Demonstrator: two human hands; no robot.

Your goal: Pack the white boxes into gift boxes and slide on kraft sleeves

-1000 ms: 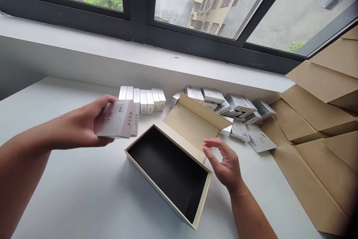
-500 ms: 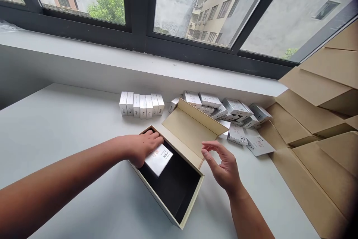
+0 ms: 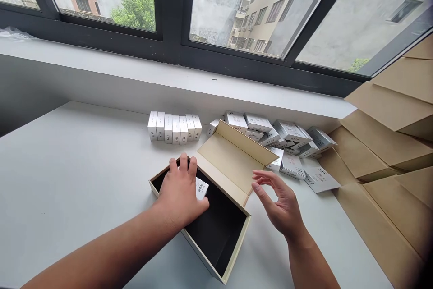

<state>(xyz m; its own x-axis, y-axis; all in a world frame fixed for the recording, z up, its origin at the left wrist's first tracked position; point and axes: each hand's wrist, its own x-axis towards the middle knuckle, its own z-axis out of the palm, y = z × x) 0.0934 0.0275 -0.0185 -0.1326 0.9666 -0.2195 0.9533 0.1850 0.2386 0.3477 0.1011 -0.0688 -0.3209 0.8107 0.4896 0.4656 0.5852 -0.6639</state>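
A long cream gift box [image 3: 213,275] with a black interior stands on the white table, its lid [image 3: 233,156] folded back on the far side. Inside its left end lies a small white carton [image 3: 202,186] with printed characters, mostly covered by my left hand [image 3: 182,190]. My fingers reach over the carton's far side and my thumb lies along its right edge, so the hand spans it. To the right of the gift box, my right hand [image 3: 279,203] hovers beside the lid with curved fingers, thumb apart from them and nothing held.
A row of small white cartons [image 3: 176,129] stands upright behind the gift box. More white cartons [image 3: 292,165] lie in a loose pile at the back right. Large brown cardboard boxes [image 3: 368,144] are stacked along the right side. A window sill [image 3: 203,81] runs behind the table.
My left hand has moved right and turned over the carton, covering more of it, with the thumb now at its right edge. The right hand keeps much the same pose.
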